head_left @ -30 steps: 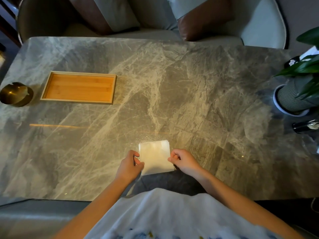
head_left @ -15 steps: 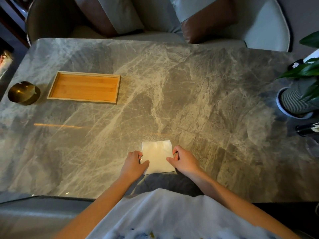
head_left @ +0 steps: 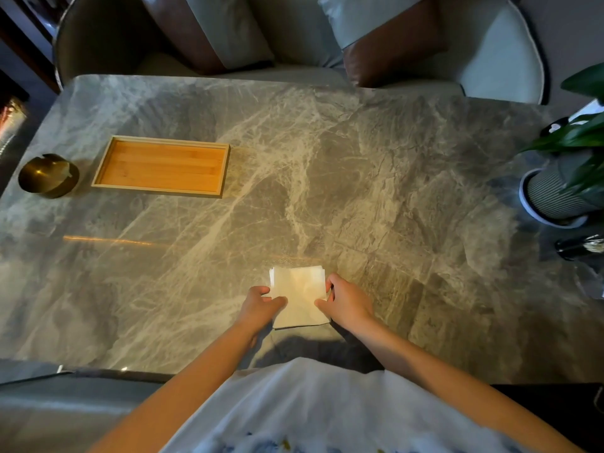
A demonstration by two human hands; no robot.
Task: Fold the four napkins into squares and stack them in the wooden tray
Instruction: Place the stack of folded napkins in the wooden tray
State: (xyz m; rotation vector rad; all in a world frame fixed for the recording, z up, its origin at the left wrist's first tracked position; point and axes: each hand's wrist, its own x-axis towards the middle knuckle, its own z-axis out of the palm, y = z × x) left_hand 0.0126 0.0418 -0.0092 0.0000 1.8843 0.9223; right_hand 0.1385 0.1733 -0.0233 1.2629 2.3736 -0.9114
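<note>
A small stack of white square napkins [head_left: 299,294] lies on the marble table near its front edge. Layered edges show at the stack's far side. My left hand [head_left: 261,304] pinches the stack's left edge, thumb on top. My right hand [head_left: 346,300] pinches the right edge the same way. The wooden tray [head_left: 98,173] sits far off at the left of the table, with nothing in it.
A brass bowl [head_left: 47,176] stands left of the tray. At the right edge are a potted plant [head_left: 555,194] and a dark object [head_left: 578,246]. Chairs with cushions [head_left: 228,31] line the far side. Bare marble [head_left: 327,174] lies between the napkins and the tray.
Both hands have slid a little forward along the napkin stack's sides and closed on its edges. The stack itself has stayed in place.
</note>
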